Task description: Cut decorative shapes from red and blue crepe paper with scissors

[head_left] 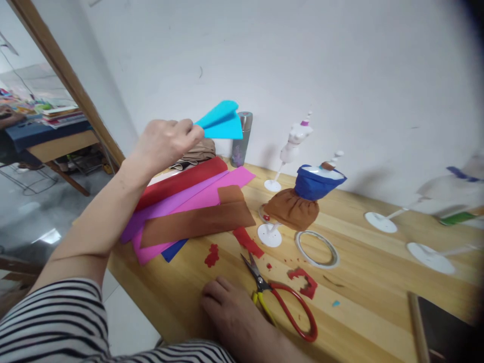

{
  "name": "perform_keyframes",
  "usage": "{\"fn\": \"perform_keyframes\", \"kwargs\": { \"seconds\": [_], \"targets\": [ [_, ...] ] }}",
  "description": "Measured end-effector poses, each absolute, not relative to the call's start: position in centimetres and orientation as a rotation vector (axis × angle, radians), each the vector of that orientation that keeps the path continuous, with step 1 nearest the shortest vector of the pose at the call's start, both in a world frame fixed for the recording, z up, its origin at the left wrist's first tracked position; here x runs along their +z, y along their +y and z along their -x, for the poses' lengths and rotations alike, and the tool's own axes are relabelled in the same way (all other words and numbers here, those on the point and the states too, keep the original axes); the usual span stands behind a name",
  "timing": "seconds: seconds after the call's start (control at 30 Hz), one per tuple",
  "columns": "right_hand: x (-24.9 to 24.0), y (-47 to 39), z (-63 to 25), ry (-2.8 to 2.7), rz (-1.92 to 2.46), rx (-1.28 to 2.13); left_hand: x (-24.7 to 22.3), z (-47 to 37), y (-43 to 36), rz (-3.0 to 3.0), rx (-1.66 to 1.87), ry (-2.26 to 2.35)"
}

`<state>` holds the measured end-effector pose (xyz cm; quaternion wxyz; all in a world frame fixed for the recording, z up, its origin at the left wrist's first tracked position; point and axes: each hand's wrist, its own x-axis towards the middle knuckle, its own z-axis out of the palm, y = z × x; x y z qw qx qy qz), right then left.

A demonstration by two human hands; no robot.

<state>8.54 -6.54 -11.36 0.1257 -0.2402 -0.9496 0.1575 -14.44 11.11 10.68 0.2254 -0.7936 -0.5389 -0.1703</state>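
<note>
My left hand (176, 136) is raised over the materials, its fingers pinching the narrow end of a light-blue crepe-like sheet (223, 123) that fans out to the right. My right hand (229, 305) rests on the wooden table, fingers curled in a loose fist; its palm side is hidden. Just right of it lie scissors (260, 282) with red and yellow handles, blades slightly apart. Beyond the fingers is a small red flower-shaped cutout (212, 255). Brown (200, 222), pink (238, 179) and red sheets (189, 181) lie stacked below my left hand.
A small mannequin wears a blue top (319, 184) and brown skirt (293, 209). Bare mannequins (297, 136) stand nearby, beside a grey flask (242, 143). A tape roll (316, 249), red scraps (304, 282) and a dark flat object (446, 327) lie rightward.
</note>
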Motion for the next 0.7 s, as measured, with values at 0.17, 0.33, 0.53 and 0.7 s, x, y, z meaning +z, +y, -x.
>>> {"fn": "perform_keyframes", "kwargs": {
  "seconds": [0.17, 0.33, 0.53, 0.7],
  "targets": [
    [-11.2, -6.6, -8.5, -2.757, 0.725, 0.428, 11.9, 15.1, 11.4, 2.308, -0.321, -1.265],
    [-11.0, -6.6, -8.4, -2.767, 0.713, 0.383, 9.7, 14.3, 10.2, 2.286, -0.357, -1.246],
    [-11.2, -6.6, -8.3, -2.792, 0.735, 0.394, 1.4, 10.7, 9.0, 2.375, 0.047, -1.542],
    [-11.3, -6.6, -8.3, -2.801, 0.744, 0.427, -3.1, 9.6, 9.3, 2.465, 0.125, -1.650]
  ]
}}
